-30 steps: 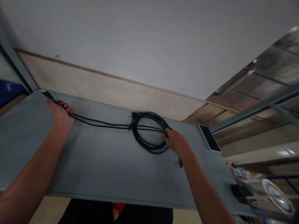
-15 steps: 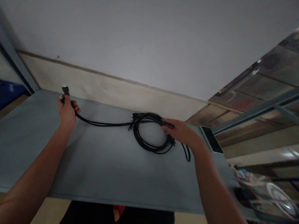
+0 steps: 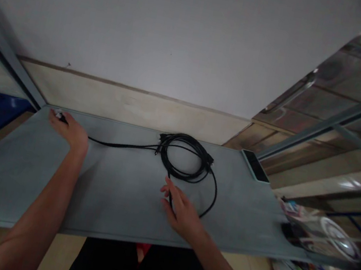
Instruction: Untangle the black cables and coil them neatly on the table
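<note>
A black cable lies in a loose coil on the grey-blue table, close to its back edge. From the coil a doubled length runs left to my left hand, which is closed around the cable's plug end near the table's back left corner. My right hand is in front of the coil, its fingers closed on a strand of the same cable. That strand loops out to the right of the coil and back under the hand. Dark connectors show at the coil's left and right sides.
A phone with a pale green edge lies at the table's back right. Beyond the right edge is a clear container. A blue surface with white items stands at the left. A wall rises behind the table.
My right hand has moved from the coil's right side toward me and left, drawing a strand with it. My left hand has turned and shifted slightly left, still holding the plug end.
</note>
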Action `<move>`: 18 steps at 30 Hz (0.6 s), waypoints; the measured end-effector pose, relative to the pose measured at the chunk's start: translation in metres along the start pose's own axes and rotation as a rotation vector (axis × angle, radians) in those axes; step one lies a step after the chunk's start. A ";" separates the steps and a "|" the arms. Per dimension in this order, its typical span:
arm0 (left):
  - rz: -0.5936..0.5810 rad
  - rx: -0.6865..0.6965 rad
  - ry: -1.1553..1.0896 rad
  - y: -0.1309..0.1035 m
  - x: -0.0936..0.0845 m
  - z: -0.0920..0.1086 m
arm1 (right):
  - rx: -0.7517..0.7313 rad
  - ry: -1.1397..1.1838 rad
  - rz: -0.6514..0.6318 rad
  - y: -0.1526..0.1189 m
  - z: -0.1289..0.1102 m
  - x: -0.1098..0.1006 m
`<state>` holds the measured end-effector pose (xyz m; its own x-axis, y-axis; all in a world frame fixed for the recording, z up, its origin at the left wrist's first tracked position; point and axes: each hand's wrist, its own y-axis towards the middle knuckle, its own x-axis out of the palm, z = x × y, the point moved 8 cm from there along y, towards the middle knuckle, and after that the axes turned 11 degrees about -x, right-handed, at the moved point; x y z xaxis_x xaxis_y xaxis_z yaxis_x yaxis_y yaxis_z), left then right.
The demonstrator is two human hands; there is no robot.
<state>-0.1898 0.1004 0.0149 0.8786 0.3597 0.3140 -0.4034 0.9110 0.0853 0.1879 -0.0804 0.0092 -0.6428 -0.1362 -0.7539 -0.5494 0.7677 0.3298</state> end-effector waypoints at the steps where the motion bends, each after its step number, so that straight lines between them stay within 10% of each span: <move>1: 0.126 0.138 0.051 -0.004 -0.011 0.010 | -0.029 -0.047 -0.004 -0.003 -0.002 0.004; 5: 0.474 0.546 0.306 -0.038 -0.021 0.046 | -0.095 -0.284 0.002 -0.007 0.009 0.003; 9: 0.593 0.529 0.616 -0.058 0.001 0.067 | -0.068 -0.417 0.036 -0.009 0.022 -0.014; 18: -0.091 -0.087 0.164 -0.056 0.066 0.014 | 0.149 -0.130 0.031 0.013 0.043 -0.012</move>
<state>-0.1132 0.0701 0.0443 0.9433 0.2962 0.1499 -0.3028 0.9528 0.0226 0.2116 -0.0423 -0.0015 -0.5788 -0.0364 -0.8147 -0.4392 0.8557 0.2738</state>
